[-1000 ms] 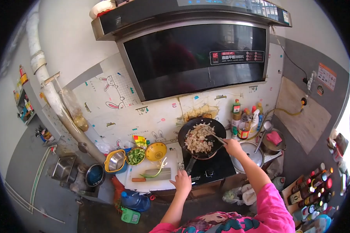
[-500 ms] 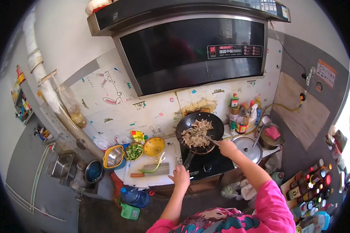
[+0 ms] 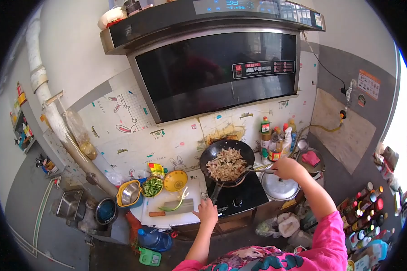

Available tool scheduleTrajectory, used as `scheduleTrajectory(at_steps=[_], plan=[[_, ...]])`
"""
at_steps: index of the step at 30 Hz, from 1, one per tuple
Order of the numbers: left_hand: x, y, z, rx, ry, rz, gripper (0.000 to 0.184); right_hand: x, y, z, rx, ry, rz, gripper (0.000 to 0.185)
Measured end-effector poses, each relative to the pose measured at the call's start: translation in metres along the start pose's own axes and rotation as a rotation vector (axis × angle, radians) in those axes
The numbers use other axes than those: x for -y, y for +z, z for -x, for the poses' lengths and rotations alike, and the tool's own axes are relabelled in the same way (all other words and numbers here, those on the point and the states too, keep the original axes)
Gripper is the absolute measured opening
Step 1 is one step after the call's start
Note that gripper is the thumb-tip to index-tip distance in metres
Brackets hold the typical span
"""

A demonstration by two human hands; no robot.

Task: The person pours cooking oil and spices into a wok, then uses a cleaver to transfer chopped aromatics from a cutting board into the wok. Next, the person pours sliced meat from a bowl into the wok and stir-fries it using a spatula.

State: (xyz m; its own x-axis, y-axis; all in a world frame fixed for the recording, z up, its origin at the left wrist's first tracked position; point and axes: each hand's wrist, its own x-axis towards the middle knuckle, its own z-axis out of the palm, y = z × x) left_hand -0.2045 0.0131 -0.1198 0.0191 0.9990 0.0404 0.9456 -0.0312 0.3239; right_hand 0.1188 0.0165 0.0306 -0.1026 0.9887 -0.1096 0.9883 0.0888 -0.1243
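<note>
A black wok (image 3: 206, 156) sits on the stove with sliced meat (image 3: 227, 164) in it. My right hand (image 3: 286, 169) is closed around the handle of a metal spatula (image 3: 260, 170), whose head is at the wok's right side. My left hand (image 3: 207, 212) is at the near end of the wok handle (image 3: 215, 193), by the stove's left front edge; whether its fingers grip the handle is unclear. Left of it, a cleaver (image 3: 181, 207) and a green onion (image 3: 172, 208) lie on the white cutting board (image 3: 167, 220).
Behind the board stand a yellow bowl (image 3: 175, 180), a bowl of chopped greens (image 3: 153, 186) and a yellow-rimmed basin (image 3: 122, 198). A lidded pot (image 3: 280, 186) and seasoning bottles (image 3: 275, 147) are right of the stove. The range hood (image 3: 217, 74) hangs above.
My right hand has moved right with the spatula, toward the wok's right rim and over the lidded pot. The meat has shifted in the wok. The camera view has tilted slightly.
</note>
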Motion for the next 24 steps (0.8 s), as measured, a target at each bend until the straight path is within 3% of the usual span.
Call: scheduleTrajectory(at_steps=[4, 9, 10, 21, 24], plan=[[0.000, 0.001, 0.001, -0.028, -0.002, 0.013, 0.043, 0.024, 0.035, -0.023, 0.092, -0.066, -0.103, 0.024], [0.002, 0.003, 0.002, -0.063, -0.011, 0.010, 0.044, 0.052, 0.107, -0.061, -0.162, -0.111, -0.354, 0.025], [0.004, 0.006, 0.000, -0.079, 0.004, 0.004, 0.045, 0.057, 0.118, -0.067, -0.328, -0.145, -0.473, 0.024], [0.004, 0.008, 0.001, -0.101, 0.021, -0.017, 0.046, 0.063, 0.111, -0.144, -0.450, 0.076, -0.405, 0.022], [0.004, 0.011, 0.000, -0.112, 0.019, -0.010, 0.045, 0.069, 0.129, -0.146, -0.284, 0.131, -0.308, 0.017]])
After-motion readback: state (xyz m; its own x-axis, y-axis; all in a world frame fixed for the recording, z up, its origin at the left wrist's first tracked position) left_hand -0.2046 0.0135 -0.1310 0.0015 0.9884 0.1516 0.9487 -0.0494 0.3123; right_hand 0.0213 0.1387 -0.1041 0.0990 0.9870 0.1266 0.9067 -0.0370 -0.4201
